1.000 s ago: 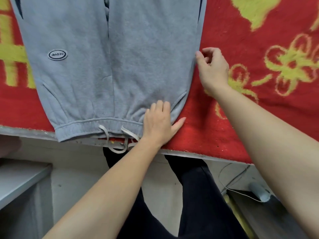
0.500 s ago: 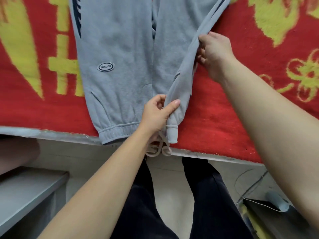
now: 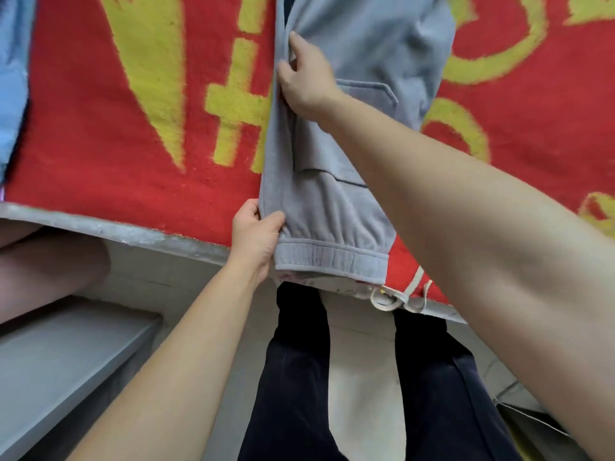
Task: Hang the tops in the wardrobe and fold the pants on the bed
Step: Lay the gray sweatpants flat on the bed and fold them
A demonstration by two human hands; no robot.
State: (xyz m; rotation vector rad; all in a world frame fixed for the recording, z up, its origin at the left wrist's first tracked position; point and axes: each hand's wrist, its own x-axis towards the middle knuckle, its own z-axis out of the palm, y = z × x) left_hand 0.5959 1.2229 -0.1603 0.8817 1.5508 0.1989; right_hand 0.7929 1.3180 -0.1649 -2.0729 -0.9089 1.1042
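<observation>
Grey pants folded lengthwise on the bed, both hands on the left edge.

Red blanket (image 3: 100, 144) with yellow pattern covers the bed (image 3: 116, 227). The pants (image 3: 366, 61) lie on it, waistband at the near edge, legs running away. Right hand (image 3: 306, 78) reaches across, fingers curled round the folded left edge higher up. Left hand (image 3: 256, 234) pinches the waistband's left corner, thumb on top. White drawstring (image 3: 392, 299) hangs off the bed edge. Blue cloth (image 3: 10, 78) at far left.

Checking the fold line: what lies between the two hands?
Head view: only the folded edge of the grey pants, from left hand to right hand.
</observation>
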